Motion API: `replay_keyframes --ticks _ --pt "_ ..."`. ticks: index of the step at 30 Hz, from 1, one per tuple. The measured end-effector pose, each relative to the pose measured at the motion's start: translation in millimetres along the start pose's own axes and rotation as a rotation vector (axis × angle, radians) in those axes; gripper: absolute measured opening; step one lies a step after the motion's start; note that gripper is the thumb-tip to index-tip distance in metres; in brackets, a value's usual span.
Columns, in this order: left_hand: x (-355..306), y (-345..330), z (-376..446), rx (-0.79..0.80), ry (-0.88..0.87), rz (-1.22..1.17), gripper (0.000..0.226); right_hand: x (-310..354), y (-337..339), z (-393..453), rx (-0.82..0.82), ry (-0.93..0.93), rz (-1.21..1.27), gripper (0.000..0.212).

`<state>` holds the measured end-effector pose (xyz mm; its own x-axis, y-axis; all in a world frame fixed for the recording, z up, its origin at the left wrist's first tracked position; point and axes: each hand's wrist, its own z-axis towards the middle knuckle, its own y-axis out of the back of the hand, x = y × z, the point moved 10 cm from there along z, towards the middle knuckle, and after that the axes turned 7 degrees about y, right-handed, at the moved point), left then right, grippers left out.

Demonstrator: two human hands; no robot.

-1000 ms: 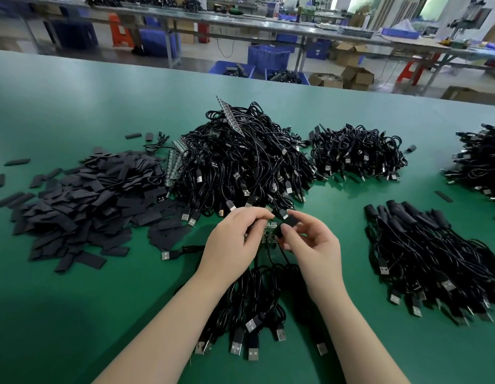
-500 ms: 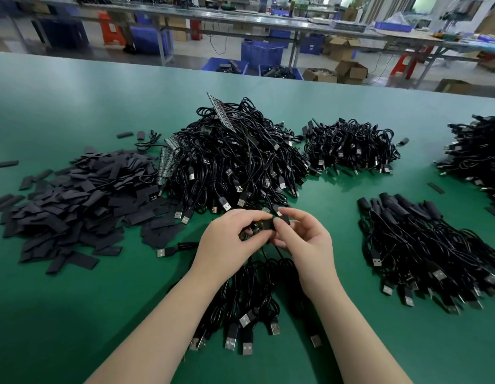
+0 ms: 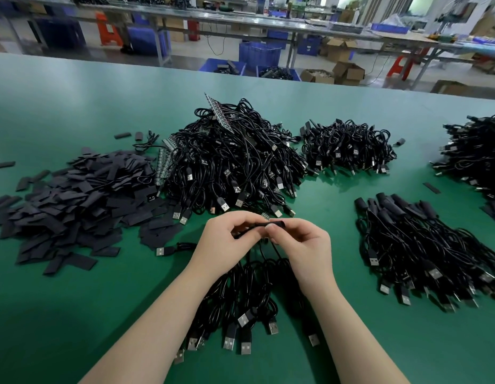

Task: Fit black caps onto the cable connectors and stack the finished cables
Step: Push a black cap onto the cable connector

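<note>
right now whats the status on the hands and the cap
Left hand and right hand both pinching one cable end. Black cap seated over it. Nothing in the way.

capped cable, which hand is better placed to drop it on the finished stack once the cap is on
Right, probably. The right hand pinches the black cap and is nearer the capped-cable stack; the left hand holds the cable on the far side.

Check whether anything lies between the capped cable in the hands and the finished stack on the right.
Nothing visible does. Both hands, left and right, hold the capped cable; bare green table separates it from the finished stack.
</note>
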<state>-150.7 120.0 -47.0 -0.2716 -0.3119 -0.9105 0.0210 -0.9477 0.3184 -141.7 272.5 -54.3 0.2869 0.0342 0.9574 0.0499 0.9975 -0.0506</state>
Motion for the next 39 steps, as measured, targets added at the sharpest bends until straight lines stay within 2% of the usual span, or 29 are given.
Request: replay_keyframes --ticks 5,10,14,20,25,29,35,39 --pt "1 -2 0 0.009 0.018 -0.017 0.019 -5 4 0 -0.053 -0.025 0.035 0.026" --pt "7 3 -2 -0.041 0.054 0.08 0.032 -13 17 2 -0.148 -0.083 0.105 0.019" --pt "6 2 -3 -0.054 0.061 0.134 0.037 -12 18 3 -0.153 -0.063 0.082 0.018" --pt "-1 6 -5 -0.105 0.022 0.203 0.027 -9 15 3 -0.123 -0.036 0.074 0.022" --pt "-10 5 -5 -0.126 -0.07 0.298 0.027 -8 16 3 -0.143 -0.021 0.088 0.018" --pt "-10 6 -5 -0.129 -0.057 0.267 0.026 -7 19 3 -0.157 -0.014 0.108 0.012" --pt "-6 16 -6 -0.218 0.004 0.21 0.022 -8 18 3 -0.145 -0.009 0.077 0.013" --pt "-4 20 -7 -0.227 0.04 0.141 0.021 -3 15 3 -0.127 0.027 0.037 0.026"
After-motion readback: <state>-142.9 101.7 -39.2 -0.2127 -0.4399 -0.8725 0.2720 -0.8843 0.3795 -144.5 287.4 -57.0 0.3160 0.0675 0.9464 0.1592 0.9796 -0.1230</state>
